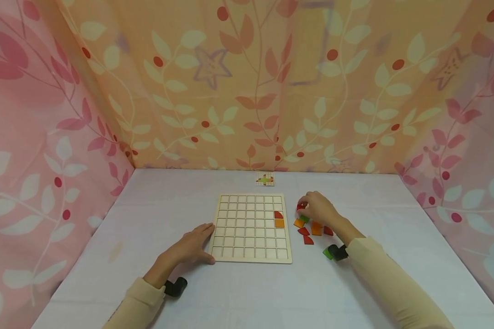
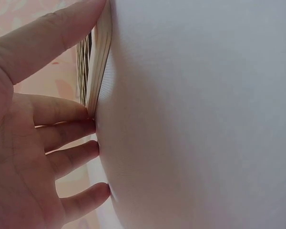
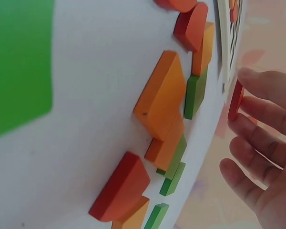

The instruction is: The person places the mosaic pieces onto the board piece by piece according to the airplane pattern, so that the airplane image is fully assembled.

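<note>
A pale wooden grid board (image 1: 249, 232) lies on the table, with a red quarter-round piece (image 1: 278, 214) and an orange square piece (image 1: 279, 223) in its right-hand cells. My left hand (image 1: 193, 244) rests at the board's near left corner, its thumb and fingers touching the edge with the fingers fairly straight. Right of the board, my right hand (image 1: 319, 209) pinches a thin red piece (image 3: 236, 100) between thumb and fingertips, raised off the table; its full outline is hidden. Below that hand lie loose red, orange (image 3: 162, 95) and green pieces (image 3: 196, 95).
A small pattern card (image 1: 265, 178) lies beyond the board, near the back curtain (image 1: 247, 91). One green piece (image 1: 327, 252) sits apart, partly behind the right wrist camera (image 1: 338, 252). Patterned cloth hangs along both sides of the white table (image 1: 238, 297).
</note>
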The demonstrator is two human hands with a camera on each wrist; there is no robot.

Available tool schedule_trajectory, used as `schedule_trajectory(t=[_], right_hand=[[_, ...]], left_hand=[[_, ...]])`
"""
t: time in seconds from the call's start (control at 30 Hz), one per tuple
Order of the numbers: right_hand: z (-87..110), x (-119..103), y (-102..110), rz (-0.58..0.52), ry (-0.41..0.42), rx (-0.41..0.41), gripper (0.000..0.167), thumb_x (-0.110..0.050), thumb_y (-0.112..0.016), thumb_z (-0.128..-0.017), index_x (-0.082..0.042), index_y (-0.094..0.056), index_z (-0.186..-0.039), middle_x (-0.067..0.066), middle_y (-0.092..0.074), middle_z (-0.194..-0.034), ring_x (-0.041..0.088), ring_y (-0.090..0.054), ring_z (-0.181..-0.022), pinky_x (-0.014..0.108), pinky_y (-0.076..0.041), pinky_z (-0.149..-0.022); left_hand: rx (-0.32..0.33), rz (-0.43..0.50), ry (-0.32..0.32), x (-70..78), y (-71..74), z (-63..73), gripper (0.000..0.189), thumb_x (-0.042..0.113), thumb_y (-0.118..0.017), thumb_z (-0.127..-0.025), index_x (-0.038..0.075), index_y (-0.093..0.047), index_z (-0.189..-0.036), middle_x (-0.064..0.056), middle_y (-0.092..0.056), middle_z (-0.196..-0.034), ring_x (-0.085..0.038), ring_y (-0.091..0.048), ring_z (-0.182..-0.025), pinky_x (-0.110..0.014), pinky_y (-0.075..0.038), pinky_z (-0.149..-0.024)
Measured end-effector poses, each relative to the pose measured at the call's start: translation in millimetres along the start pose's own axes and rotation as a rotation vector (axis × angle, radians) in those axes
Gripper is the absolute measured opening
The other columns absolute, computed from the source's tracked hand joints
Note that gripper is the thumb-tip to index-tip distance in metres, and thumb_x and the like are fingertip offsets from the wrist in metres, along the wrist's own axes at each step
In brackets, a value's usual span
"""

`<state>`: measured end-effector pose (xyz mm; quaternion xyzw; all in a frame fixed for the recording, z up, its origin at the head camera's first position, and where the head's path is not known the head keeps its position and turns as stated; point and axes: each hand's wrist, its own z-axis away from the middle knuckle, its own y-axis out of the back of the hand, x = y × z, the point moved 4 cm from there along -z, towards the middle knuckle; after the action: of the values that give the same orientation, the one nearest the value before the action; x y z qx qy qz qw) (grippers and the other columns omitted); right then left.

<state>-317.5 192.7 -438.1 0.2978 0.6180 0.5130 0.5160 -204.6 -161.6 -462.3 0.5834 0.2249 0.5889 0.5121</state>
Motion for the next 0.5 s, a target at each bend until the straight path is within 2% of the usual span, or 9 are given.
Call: schedule_trajectory(t=[0.33, 0.5], right_hand=[[7.2, -11.4, -1.5, -0.022, 0.099, 0.044, 0.023, -0.022, -0.075, -0.085, -0.006, -0.074, -0.1, 0.004, -0.066, -0.092, 0.022, -0.055, -0.09, 0.039, -0.051, -0.082], [12.3, -20.1, -4.0, -0.034, 0.111, 0.041, 0.024, -0.022, -0.075, -0.084, -0.006, -0.074, -0.102, 0.004, -0.066, -0.093, 0.021, -0.054, -0.09, 0.037, -0.051, -0.08]], left_hand=[[-0.005, 0.008, -0.011, -1.2, 1.8, -0.1, 0.099, 0.029, -0.087, -0.07, -0.004, -0.034, -0.148, -0.021, -0.034, -0.155, -0.04, -0.029, -0.145, -0.061, -0.029, -0.112], [-0.005, 0.018, -0.017, -3.0, 2.0, -0.4, 0.099, 0.028, -0.087, -0.07, -0.004, -0.035, -0.148, -0.021, -0.034, -0.155, -0.04, -0.03, -0.145, -0.061, -0.029, -0.111]])
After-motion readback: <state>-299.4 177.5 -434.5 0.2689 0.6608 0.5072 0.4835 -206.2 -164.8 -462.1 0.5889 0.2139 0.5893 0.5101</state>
